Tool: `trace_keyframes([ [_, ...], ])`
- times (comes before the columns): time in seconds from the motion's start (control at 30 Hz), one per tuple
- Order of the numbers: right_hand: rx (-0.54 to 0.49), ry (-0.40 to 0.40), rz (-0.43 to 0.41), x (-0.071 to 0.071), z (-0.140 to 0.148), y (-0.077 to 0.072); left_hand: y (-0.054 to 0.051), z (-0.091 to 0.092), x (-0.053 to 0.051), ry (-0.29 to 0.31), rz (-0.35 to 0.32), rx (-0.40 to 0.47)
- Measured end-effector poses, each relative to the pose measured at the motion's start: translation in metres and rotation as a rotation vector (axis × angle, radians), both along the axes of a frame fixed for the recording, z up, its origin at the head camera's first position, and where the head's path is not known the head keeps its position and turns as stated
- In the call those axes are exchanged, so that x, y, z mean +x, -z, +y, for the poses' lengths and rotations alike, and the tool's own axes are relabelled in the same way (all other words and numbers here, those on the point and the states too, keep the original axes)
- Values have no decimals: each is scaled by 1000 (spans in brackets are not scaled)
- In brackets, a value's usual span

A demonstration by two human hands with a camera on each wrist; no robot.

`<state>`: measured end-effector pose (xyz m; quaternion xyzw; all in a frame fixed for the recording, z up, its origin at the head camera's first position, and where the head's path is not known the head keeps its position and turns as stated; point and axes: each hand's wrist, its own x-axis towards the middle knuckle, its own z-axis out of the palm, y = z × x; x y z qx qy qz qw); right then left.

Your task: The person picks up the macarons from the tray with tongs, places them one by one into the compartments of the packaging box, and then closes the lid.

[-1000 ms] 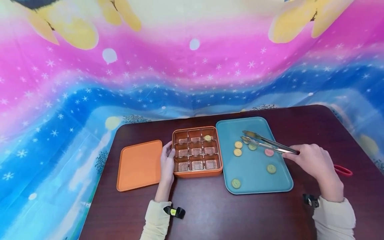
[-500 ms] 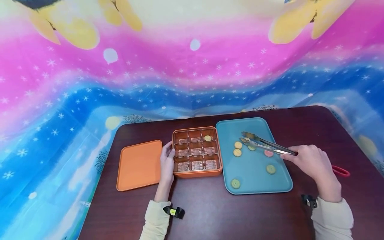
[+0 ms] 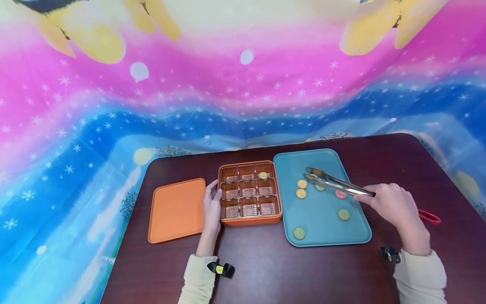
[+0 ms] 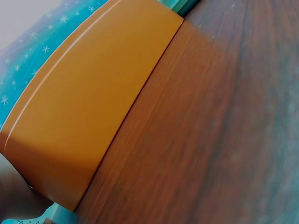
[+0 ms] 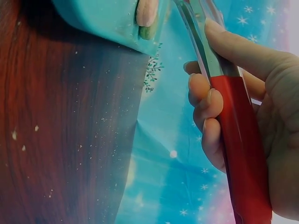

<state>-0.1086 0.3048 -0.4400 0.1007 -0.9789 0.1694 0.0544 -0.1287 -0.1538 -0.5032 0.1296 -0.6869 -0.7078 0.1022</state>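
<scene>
My right hand [image 3: 395,209] grips metal tongs [image 3: 341,184] by their red handle [image 5: 240,135]. The tongs' tips are over the teal tray [image 3: 322,230], by a partly covered green cookie [image 3: 320,188]. Whether a cookie sits between the tips I cannot tell. Two yellow cookies [image 3: 301,193] lie just left of the tips. A pink cookie [image 3: 340,194] is under the tongs' arms, with green cookies [image 3: 343,215] nearer the front. My left hand [image 3: 211,207] rests along the left side of an orange box [image 3: 250,221]. One compartment, at the back right, holds a yellow cookie [image 3: 263,175].
An orange lid [image 3: 176,211] lies flat to the left of the box. The tray touches or nearly touches the box's right side. All stand on a dark wooden table [image 3: 265,270], with a printed cloth [image 3: 243,97] hanging behind it.
The tongs' arms have drawn closer together, and my right hand has shifted slightly left. The left hand and the box have stayed put.
</scene>
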Motion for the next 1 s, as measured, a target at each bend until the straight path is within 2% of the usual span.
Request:
trace_keyframes([
  [0.37,-2,8,39,1,2,2,0,1,2,4,-11,20],
  [0.6,1,3,99,0,2,1,0,1,0,6,-1,13],
  [0.87,-3,13,126,0,3,-1,-2,1,-1,6,23,6],
  [1.0,-8,13,131,1,3,-1,-2,1,1,9,9,19],
])
